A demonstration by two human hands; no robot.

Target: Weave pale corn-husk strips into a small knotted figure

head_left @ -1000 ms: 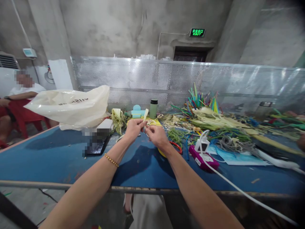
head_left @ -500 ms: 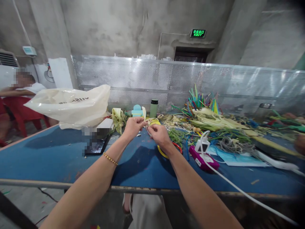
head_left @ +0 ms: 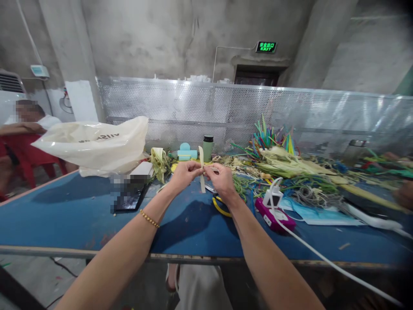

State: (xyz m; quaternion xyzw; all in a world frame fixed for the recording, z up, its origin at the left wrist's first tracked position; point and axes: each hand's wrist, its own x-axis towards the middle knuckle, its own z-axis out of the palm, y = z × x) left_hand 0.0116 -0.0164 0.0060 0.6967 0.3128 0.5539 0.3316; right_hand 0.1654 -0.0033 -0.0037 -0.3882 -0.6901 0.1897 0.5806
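Note:
Above the middle of the blue table, my left hand (head_left: pixel 186 175) and my right hand (head_left: pixel 220 177) meet fingertip to fingertip, both pinched. Between them stands a pale, flat strip (head_left: pixel 201 156), apparently dried husk, with one end above the fingers and the other below. Both hands grip it near its middle; a thin piece seems to cross it there, too small to make out. Partly under my right hand and wrist lie scissors (head_left: pixel 220 207) with a yellow handle. A bundle of pale green husks (head_left: pixel 159 163) rests left of my left hand.
A large cream plastic bag (head_left: pixel 93 146) and a dark phone (head_left: pixel 130 200) are on the left. A green bottle (head_left: pixel 208 147) stands behind my hands. On the right are a husk pile (head_left: pixel 284 161), a purple power strip (head_left: pixel 274 215) with a white cable, and blue masks (head_left: pixel 325 214). Another person (head_left: pixel 30 116) sits far left.
The pale strip now stands upright between my fingers, its lower end showing below them. My right hand has shifted slightly right, and the fingertips of both hands point at each other.

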